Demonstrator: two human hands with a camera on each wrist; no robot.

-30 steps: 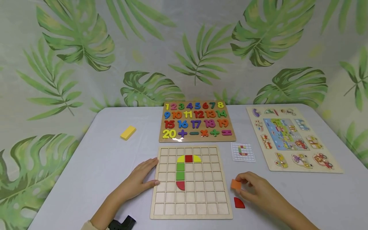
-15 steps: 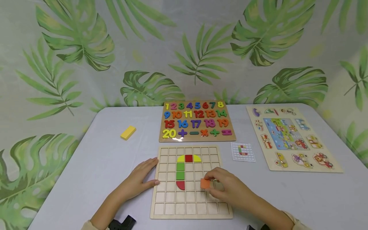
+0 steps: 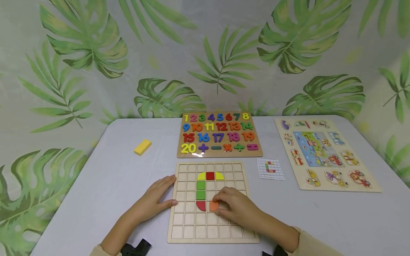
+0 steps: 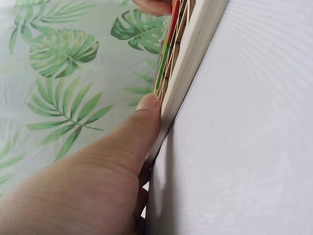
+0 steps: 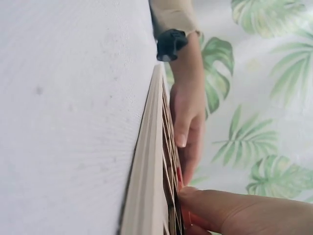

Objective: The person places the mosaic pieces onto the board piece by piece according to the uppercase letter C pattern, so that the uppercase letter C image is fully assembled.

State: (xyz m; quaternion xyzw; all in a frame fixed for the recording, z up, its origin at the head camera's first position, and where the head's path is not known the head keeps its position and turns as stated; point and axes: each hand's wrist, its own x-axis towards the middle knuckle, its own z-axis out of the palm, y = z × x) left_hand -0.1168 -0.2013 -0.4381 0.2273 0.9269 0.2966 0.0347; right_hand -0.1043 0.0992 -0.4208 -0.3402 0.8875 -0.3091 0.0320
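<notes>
My right hand pinches an orange square tile between thumb and fingers, over the wooden grid board. The tile is just right of a red quarter-circle tile; whether it lies flat in a cell I cannot tell. Above that sit two green square tiles, a red square and two yellow quarter-circles. My left hand rests at the board's left edge, fingers extended, and in the left wrist view its thumb touches that edge. In the right wrist view, the right thumb presses near the board's surface.
A pattern card lies right of the board. Behind stands a number puzzle, and at far right a vehicle picture puzzle. A yellow block lies on the left of the white table.
My right hand has carried the orange tile leftward from beside the board to the cell area right of the red quarter-circle. A loose red quarter-circle is now out of sight. My left hand stays still.
</notes>
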